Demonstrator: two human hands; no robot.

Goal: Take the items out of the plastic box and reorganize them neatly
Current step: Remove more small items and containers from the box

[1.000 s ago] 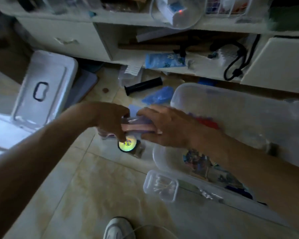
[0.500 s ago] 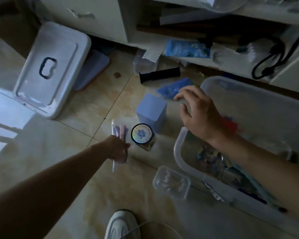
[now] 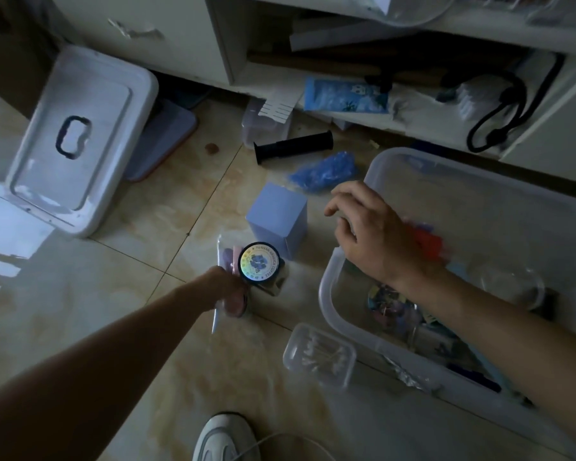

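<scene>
Lower now, the left hand [image 3: 228, 287] grasps a clear packet [image 3: 221, 261] on the floor beside the round tin [image 3: 259, 263] — right hand [image 3: 376, 237] released, hovering above the plastic box [image 3: 330, 294].

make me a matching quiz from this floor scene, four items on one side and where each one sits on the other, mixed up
Items:
1. round tin
2. black grip
3. swab case
4. white lid

Places:
A. far left, leaning by the cabinet
B. just in front of the plastic box
C. beside the left hand, in front of the blue box
D. on the floor below the shelf, behind the blue bag

Pairs: 1-C, 2-D, 3-B, 4-A
</scene>
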